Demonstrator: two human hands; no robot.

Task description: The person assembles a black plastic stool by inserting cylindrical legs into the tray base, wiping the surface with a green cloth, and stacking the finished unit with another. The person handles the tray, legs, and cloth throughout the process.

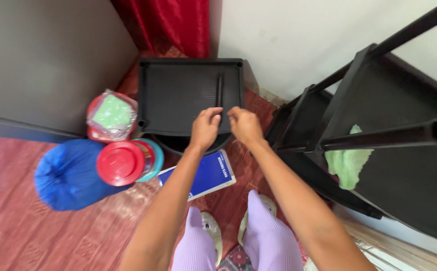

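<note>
Gripping black tray (178,95) near edge | left hand (206,128) fingers curled on rim | right hand (246,125) fingers closed beside it

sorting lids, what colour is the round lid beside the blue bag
Red lid, clearest in the head view.

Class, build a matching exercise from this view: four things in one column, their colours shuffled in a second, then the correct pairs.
Things:
1. Tray
2. Round lid
3. Cloth on the shelf
4. Bag

Colours:
A. Blue
B. Black
C. Red
D. Green

Pairs: 1-B, 2-C, 3-D, 4-A
</note>
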